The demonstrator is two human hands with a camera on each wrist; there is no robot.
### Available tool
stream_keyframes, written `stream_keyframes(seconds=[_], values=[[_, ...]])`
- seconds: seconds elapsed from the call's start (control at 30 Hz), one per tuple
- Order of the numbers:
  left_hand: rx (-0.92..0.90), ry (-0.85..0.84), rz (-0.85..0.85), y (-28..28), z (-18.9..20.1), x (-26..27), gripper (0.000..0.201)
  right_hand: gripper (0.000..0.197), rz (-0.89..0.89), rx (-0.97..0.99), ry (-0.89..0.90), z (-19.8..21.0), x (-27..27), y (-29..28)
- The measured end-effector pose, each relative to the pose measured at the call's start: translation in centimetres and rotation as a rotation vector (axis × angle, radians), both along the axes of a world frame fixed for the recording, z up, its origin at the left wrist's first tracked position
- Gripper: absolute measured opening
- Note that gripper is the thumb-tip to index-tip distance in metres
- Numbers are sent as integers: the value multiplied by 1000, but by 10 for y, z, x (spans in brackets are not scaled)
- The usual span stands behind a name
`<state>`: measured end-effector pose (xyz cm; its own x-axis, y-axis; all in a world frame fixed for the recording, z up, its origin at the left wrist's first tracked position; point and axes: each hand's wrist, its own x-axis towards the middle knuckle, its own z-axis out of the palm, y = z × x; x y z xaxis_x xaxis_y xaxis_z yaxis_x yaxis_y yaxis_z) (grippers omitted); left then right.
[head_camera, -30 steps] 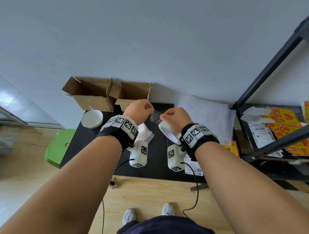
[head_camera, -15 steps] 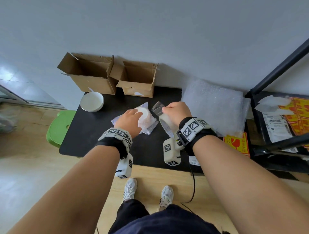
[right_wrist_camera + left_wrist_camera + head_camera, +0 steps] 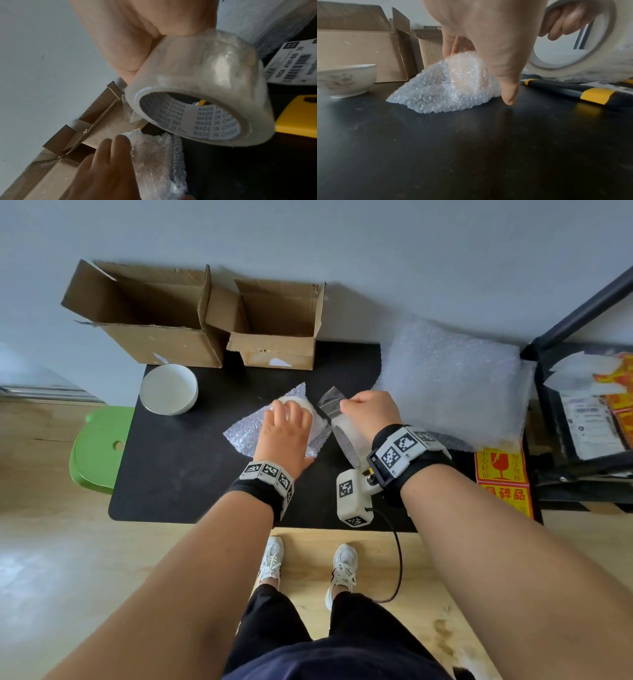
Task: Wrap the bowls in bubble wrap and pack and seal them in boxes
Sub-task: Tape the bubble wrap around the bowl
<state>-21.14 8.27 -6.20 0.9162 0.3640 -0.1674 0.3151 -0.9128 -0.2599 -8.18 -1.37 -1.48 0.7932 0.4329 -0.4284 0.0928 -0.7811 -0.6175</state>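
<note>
A bowl wrapped in bubble wrap [image 3: 317, 422] [image 3: 440, 86] [image 3: 154, 159] lies mid-table. My left hand [image 3: 284, 426] [image 3: 488, 40] [image 3: 106, 162] presses down on it with straight fingers, the thumb hanging free beside it. My right hand [image 3: 371, 412] [image 3: 137, 33] grips a roll of clear tape [image 3: 346, 438] [image 3: 573, 59] [image 3: 202, 81] just right of the bundle, fingers through its core. A loose tape end [image 3: 330, 402] sticks up from the roll. An unwrapped white bowl [image 3: 169, 388] [image 3: 346, 78] stands at the table's left. Two open cardboard boxes [image 3: 147, 316] [image 3: 277, 326] stand along the wall.
A stack of bubble wrap sheets [image 3: 452, 381] fills the table's [image 3: 178, 474] right back. A black-and-yellow utility knife [image 3: 573, 90] lies under the roll, by printed labels [image 3: 291, 60]. Yellow fragile stickers [image 3: 500, 477] and a black shelf [image 3: 582, 467] are at the right, a green stool [image 3: 99, 450] at the left.
My left hand let go of the tape end and came down onto the wrapped bowl. My right hand lowered the roll beside it. The camera tilted down toward the table.
</note>
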Motion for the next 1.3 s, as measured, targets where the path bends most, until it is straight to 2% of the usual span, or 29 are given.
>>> stream_keyframes(seconds=[0.1,0.23,0.37,0.5,0.6,0.9,1.03,1.13,1.23,1.3], values=[[18,25,11,3,0,4,78,21,-15,0,0,0,0,4],[-50,34,26,9,5,9,69,21,-28,13,-14,1,1,6],[-241,-40,100,20,17,10,68,21,-29,9,-28,7,5,6],[-519,-170,286,37,27,10,62,19,-52,24,-41,13,8,7],[-628,-240,390,47,30,10,56,23,-65,25,-42,16,8,8],[-464,-132,424,30,17,20,83,23,-128,48,-47,12,8,4],[-288,-63,355,22,15,34,93,22,-138,46,-45,9,9,1],[-173,-3,319,17,13,44,93,22,-141,53,-46,9,12,-2],[-95,21,332,16,14,51,81,22,-143,63,-38,10,14,-5],[-107,40,371,22,19,54,89,21,-146,73,-42,11,15,-6]])
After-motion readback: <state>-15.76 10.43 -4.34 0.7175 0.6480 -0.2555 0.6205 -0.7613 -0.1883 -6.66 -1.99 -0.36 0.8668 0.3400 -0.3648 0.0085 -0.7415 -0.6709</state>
